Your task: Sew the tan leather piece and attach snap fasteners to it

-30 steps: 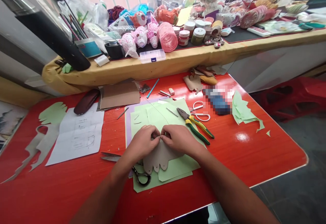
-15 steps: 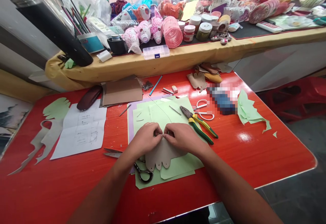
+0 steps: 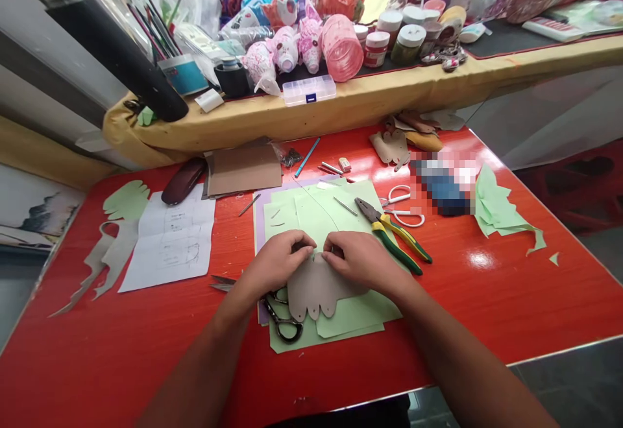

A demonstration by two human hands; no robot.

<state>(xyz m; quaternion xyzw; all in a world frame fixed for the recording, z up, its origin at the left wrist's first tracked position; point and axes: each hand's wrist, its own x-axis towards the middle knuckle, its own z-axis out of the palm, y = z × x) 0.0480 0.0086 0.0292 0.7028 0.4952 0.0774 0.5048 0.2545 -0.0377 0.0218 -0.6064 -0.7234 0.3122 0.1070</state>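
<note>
A grey scalloped piece (image 3: 316,293) with small holes along its lobed lower edge lies on light green paper sheets (image 3: 341,327). My right hand (image 3: 357,258) pinches its upper edge between thumb and forefinger. Close beside it, my left hand (image 3: 282,259) has thumb and forefinger drawn together at the same edge; what is between them is too small to make out. A thin dark strand (image 3: 318,204) curves across the paper toward my right hand. Black-handled scissors (image 3: 287,331) lie partly beneath my left forearm. Pliers (image 3: 389,237) with yellow-green handles rest beyond my right hand.
White-handled scissors (image 3: 406,214) and green paper scraps (image 3: 496,204) are at right. A printed sheet (image 3: 175,246), grey offcuts (image 3: 104,259) and a dark case (image 3: 183,181) lie left. Brown boards (image 3: 246,167) sit behind. A crowded ledge (image 3: 370,100) borders the red table (image 3: 195,337).
The fingertips of my two hands have moved slightly apart at the upper edge of the grey piece. The whole view has shifted a little, so things sit further right.
</note>
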